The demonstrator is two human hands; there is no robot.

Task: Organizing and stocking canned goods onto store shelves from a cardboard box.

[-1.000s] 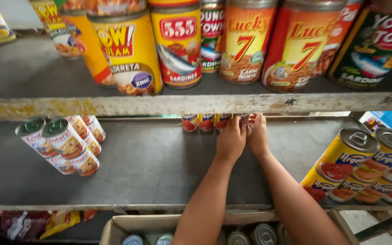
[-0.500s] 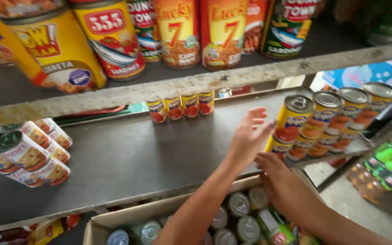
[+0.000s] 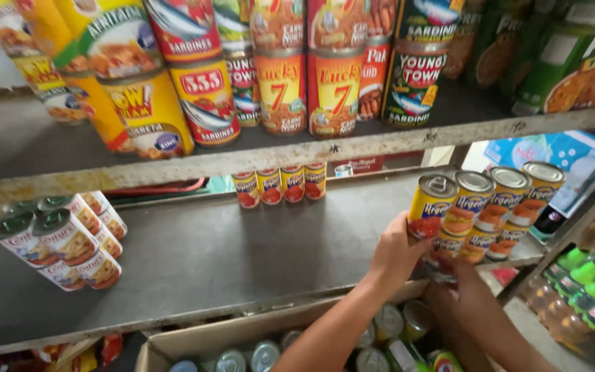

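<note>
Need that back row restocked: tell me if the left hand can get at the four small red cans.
Probably yes: the left hand rests on the yellow cans, and bare shelf lies open toward the small red cans.

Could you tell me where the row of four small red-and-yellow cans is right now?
In the head view, the four small cans stand at the back of the middle shelf, centre, far from both hands.

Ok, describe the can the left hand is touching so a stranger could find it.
On the grey middle shelf, go to the stacked yellow cans at its right end. The can is the top one at the left end of that stack, beside the left hand; its pull-tab lid faces up.
</note>
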